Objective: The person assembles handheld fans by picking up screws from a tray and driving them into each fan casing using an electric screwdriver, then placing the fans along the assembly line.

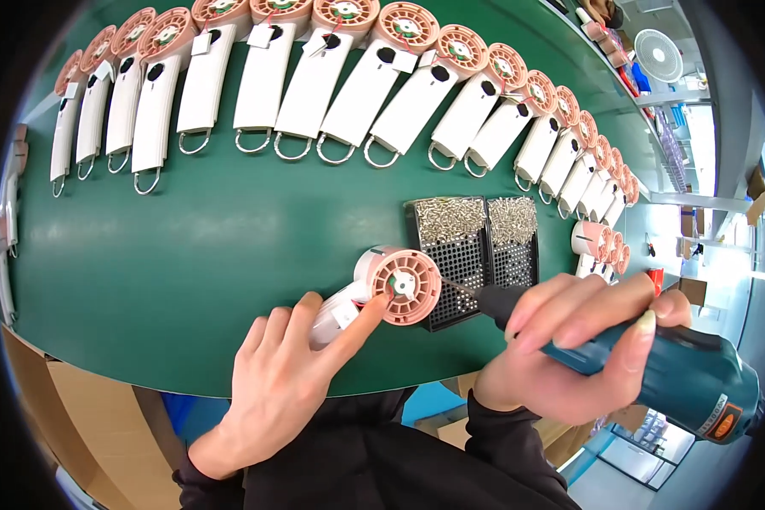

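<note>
My left hand point(285, 365) grips a small handheld fan body point(421, 293) by its white handle, low on the green table. Its round pink motor housing faces up, with slotted ribs and a pale hub; my left index finger presses on the housing near the hub. In my right hand point(578, 340) is a teal electric screwdriver point(697, 378) with a black nose, held almost level. Its thin bit points left, over the screw tray point(456, 252) and close to the housing's right edge. Whether a screw sits on the tip is too small to tell.
Beside that tray a second black screw tray point(510, 265) has small screws heaped at its far end. A long curved row of similar fan bodies point(259, 98) lines the far side of the green table point(187, 280). A cardboard box point(102, 416) stands below at left.
</note>
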A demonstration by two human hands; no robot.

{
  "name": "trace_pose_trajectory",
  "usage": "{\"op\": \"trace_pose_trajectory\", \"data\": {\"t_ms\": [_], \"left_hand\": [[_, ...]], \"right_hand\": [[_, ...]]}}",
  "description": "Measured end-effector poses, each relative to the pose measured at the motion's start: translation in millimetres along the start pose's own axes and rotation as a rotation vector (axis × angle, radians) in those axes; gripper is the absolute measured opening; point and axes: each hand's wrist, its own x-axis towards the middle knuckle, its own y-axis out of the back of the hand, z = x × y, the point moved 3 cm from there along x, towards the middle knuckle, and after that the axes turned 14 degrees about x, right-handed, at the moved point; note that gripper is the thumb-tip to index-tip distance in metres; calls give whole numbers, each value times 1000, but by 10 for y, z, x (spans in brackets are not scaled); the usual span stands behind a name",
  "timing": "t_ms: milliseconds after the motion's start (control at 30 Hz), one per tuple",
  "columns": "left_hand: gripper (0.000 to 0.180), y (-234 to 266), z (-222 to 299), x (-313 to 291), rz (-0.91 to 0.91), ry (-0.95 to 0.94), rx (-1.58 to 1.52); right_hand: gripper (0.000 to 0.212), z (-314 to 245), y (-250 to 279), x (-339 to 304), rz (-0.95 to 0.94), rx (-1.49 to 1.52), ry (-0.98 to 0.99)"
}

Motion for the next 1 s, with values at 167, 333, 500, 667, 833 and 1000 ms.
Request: {"op": "trace_pose_trajectory", "data": {"t_ms": [167, 333, 500, 667, 833, 1000], "left_hand": [[68, -17, -20, -12, 39, -16, 11], [69, -36, -47, -26, 48, -23, 11], [60, 9, -87, -2, -26, -68, -49], [62, 72, -281, -22, -117, 53, -229], [51, 137, -299, -25, -147, -25, -194], [48, 105, -325, -78, -81, -8, -260]], "right_hand": [[23, 73, -32, -21, 88, 84, -148], [15, 338, -83, -118, 93, -153, -91], [17, 340, -118, -70, -19, -179, -155], [21, 386, -96, -70, -79, -136, -148], [28, 340, -9, -67, -162, 63, -193], [20, 311, -66, -24, -127, 51, -162]]}}
